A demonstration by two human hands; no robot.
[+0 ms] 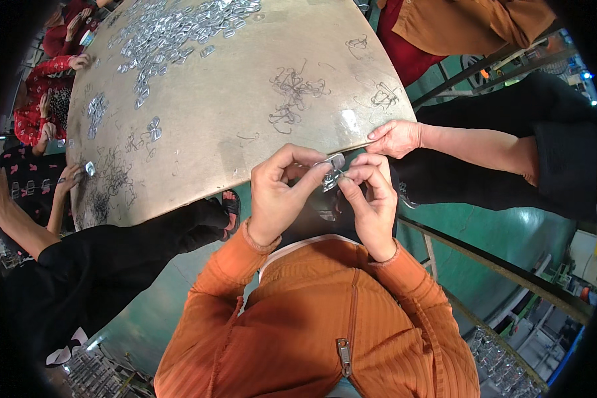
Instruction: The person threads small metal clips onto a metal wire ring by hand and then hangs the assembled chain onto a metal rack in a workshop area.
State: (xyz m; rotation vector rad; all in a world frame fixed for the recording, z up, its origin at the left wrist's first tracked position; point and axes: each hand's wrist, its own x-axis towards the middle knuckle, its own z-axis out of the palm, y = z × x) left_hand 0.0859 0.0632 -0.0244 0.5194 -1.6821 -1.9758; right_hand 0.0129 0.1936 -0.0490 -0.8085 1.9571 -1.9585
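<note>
Pale tabletop [205, 119] fills the upper centre of the frame, with green flooring [467, 242] below and to its right. Loose shiny metal pieces [172, 40] lie heaped at upper left; thin dark curled strands [295, 89] lie upper centre.

Your workpiece, a small buckle-shaped metal piece [333, 161], is at mid-frame, raised in front of the near table edge. Your left hand [275, 189] grips its left side, thumb and forefinger closed on it. Your right hand [373, 199] meets its lower right side, thumb and forefinger pinched narrow on it; you cannot tell from this view whether a strand is also caught there.

For good control, let the left pinch fix the piece and the right fingertips do the finer work. Brace both forearms against your body. Apply light, even pressure; the smooth metal may slip, and thin edges could nick skin. Allow clearance from the co-worker's hand [397, 138] at the table edge, just right of yours.
</note>
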